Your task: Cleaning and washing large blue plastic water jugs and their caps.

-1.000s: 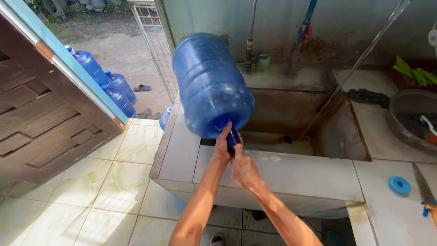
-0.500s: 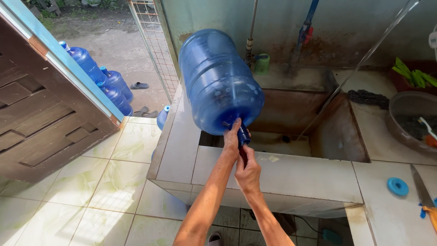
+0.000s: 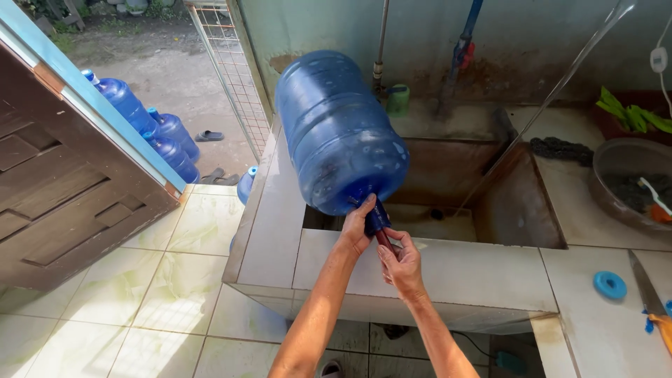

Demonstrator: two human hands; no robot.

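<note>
Left hand (image 3: 358, 225) grips the neck of the tilted jug (image 3: 339, 129) above the sink's front edge (image 3: 448, 269); right hand (image 3: 401, 264) pinches a dark rod (image 3: 384, 240) at its mouth.

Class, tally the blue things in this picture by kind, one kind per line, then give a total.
Large blue water jug held over the basin: 1
Blue water jugs standing outside by the door: 3
Round blue cap on the counter: 1
Total: 5
</note>
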